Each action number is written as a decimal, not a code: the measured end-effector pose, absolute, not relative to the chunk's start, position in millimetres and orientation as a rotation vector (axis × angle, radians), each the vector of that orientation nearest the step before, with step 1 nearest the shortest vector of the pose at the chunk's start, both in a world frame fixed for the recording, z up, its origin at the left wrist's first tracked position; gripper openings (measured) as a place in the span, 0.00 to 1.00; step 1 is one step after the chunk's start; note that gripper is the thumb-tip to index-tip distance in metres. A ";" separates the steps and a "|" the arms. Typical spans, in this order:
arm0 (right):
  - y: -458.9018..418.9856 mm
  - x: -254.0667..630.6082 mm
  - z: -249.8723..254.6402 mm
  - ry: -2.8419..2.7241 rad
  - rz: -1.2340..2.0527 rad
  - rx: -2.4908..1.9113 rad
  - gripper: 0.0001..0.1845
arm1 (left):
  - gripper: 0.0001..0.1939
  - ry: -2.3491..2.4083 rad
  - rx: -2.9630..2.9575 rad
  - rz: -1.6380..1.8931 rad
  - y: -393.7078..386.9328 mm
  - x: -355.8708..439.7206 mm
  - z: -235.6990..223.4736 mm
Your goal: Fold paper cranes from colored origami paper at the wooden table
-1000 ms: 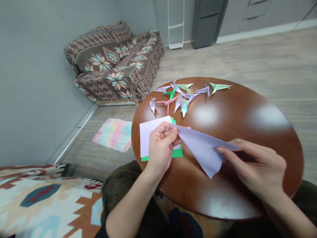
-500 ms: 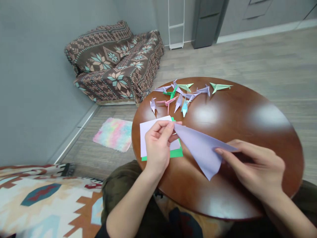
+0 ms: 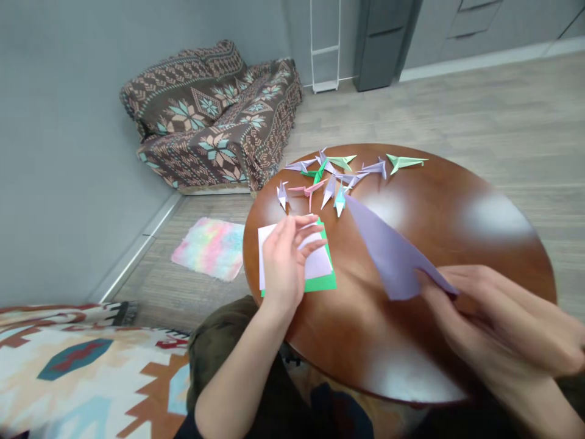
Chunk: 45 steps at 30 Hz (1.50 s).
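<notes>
My right hand [image 3: 498, 332] pinches one corner of a lilac paper triangle [image 3: 388, 247], which slants up over the round brown table [image 3: 457, 201] toward the folded cranes. My left hand [image 3: 287, 262] has let go of that paper. It hovers with fingers spread, slightly blurred, over a stack of paper sheets [image 3: 315, 268], lilac on top and green underneath, at the table's left edge. Several folded paper cranes [image 3: 336, 174] in lilac, green, pink and blue lie at the table's far side.
A patterned brown sofa [image 3: 214, 116] stands at the back left by the grey wall. A pastel rug [image 3: 210, 247] lies on the wooden floor beside the table. A patterned blanket [image 3: 77, 372] is at the lower left. Grey cabinets line the far wall.
My left hand released the lilac triangle's tip and moved back over the paper stack. My right hand swung the triangle to the right, its free tip now pointing at the cranes.
</notes>
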State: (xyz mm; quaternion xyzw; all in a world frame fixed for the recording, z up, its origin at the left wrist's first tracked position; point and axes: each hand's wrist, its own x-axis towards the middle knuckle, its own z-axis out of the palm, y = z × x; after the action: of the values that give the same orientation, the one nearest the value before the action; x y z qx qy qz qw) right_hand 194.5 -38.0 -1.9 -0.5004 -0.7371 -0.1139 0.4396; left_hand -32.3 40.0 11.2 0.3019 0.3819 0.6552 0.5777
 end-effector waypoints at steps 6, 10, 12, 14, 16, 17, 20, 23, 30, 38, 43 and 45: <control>-52.5 170.5 4.1 -2.085 -0.316 -1.067 0.12 | 0.24 0.754 0.633 1.025 13.5 -7.8 21.3; -53.9 153.3 4.7 -2.221 -0.060 -1.027 0.03 | 0.20 0.769 0.729 0.905 14.7 -7.9 12.7; -52.1 157.2 8.0 -2.178 0.210 -0.985 0.07 | 0.17 0.767 0.868 0.799 15.6 -10.5 8.4; -48.0 167.2 12.2 -1.951 0.320 -1.040 0.05 | 0.15 0.762 1.051 0.646 14.2 -12.0 7.7; -42.0 177.8 15.0 -1.656 0.360 -1.223 0.03 | 0.14 0.679 1.150 0.488 11.3 -11.6 10.2; -38.7 181.8 15.4 -1.584 0.471 -1.280 0.03 | 0.15 0.638 1.174 0.433 9.8 -10.8 12.0; -31.1 187.1 12.9 -1.332 1.120 -1.205 0.03 | 0.15 0.593 1.215 0.372 7.2 -8.2 16.9; -28.6 186.4 8.8 -1.134 1.465 -1.058 0.06 | 0.16 0.568 1.221 0.340 7.5 -6.7 19.1; -21.6 190.8 1.8 -1.101 1.390 -1.111 0.11 | 0.17 0.799 1.177 0.517 6.5 0.4 13.9; -18.3 197.2 1.4 -1.228 1.346 -1.199 0.10 | 0.14 0.967 1.381 0.699 4.5 2.1 12.1; -19.2 197.5 -3.8 -1.163 1.361 -1.178 0.10 | 0.14 0.996 1.437 0.700 1.6 2.3 10.9; -19.3 197.0 -5.6 -1.142 1.356 -1.179 0.10 | 0.15 0.996 1.432 0.702 0.7 3.1 10.7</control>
State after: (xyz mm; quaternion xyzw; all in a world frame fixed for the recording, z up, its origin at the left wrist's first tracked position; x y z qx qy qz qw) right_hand 197.0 -19.3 -5.6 -0.4843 -0.4690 0.5569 0.4852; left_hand 3.1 0.7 10.7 0.6151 0.4280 0.3016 0.5895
